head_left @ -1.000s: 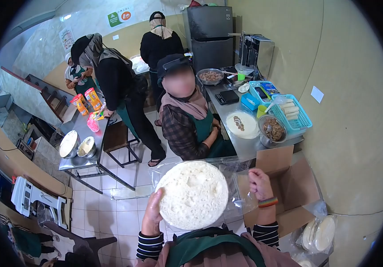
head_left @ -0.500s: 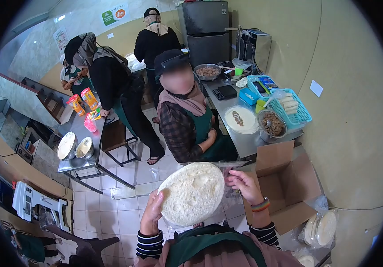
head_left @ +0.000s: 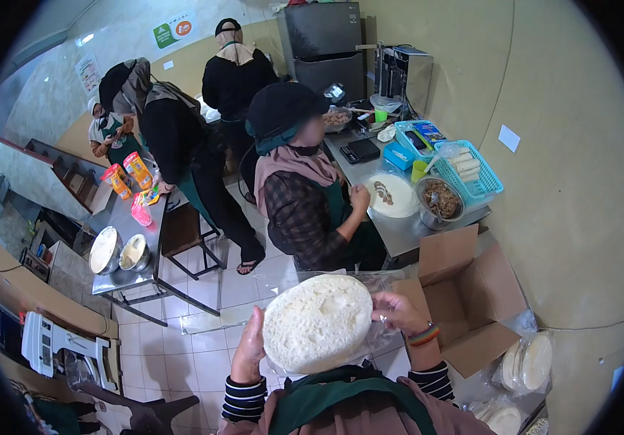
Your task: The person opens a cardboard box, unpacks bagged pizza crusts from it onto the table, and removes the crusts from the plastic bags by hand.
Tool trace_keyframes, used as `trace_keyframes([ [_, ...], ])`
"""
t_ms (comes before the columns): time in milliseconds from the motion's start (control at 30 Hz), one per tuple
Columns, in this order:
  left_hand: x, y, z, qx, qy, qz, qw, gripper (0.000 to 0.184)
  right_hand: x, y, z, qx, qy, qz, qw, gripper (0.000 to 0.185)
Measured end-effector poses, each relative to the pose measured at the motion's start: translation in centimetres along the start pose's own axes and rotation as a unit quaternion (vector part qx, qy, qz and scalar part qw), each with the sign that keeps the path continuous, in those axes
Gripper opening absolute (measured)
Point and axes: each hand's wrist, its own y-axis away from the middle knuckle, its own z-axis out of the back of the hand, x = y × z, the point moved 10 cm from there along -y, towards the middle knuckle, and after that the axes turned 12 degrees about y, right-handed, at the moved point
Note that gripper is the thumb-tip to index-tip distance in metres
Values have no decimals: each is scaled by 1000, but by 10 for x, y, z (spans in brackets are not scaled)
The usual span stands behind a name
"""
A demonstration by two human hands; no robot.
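Observation:
A pale round flatbread (head_left: 317,322) with a pitted surface is held up in front of me, perhaps several in a stack. Clear plastic film (head_left: 384,279) spreads behind and beside it, like a bag. At the flatbread's left edge, my left hand (head_left: 249,348) grips it, thumb up along the rim and fingers hidden underneath. My right hand (head_left: 402,315), with a rainbow wristband, is closed at the right edge, its fingers pinching the film; whether they also hold the bread is unclear.
An open cardboard box (head_left: 464,304) stands to the right, with bagged flatbreads (head_left: 528,366) below it. Ahead, a co-worker (head_left: 294,196) stands at a steel table holding a filled flatbread (head_left: 391,196), a filling bowl (head_left: 440,199) and a turquoise basket (head_left: 482,185). Bowls (head_left: 105,250) sit on the left table.
My right hand has moved in toward the flatbread's right edge. The flatbread has shifted slightly right and down. The co-worker ahead has turned toward the steel table and raised a hand.

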Motion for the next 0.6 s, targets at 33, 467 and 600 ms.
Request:
trace_keyframes([
  [33, 0, -1, -1, 3, -1, 3, 1000, 71, -5, 0, -3, -5, -1, 0, 1000, 29],
  [467, 36, -47, -110, 232, -201, 52, 950, 63, 8, 98, 53, -210, -150, 82, 963, 44],
  [600, 70, -67, -160, 253, -124, 117, 952, 61, 7, 179, 125, -394, -164, 159, 890, 38],
])
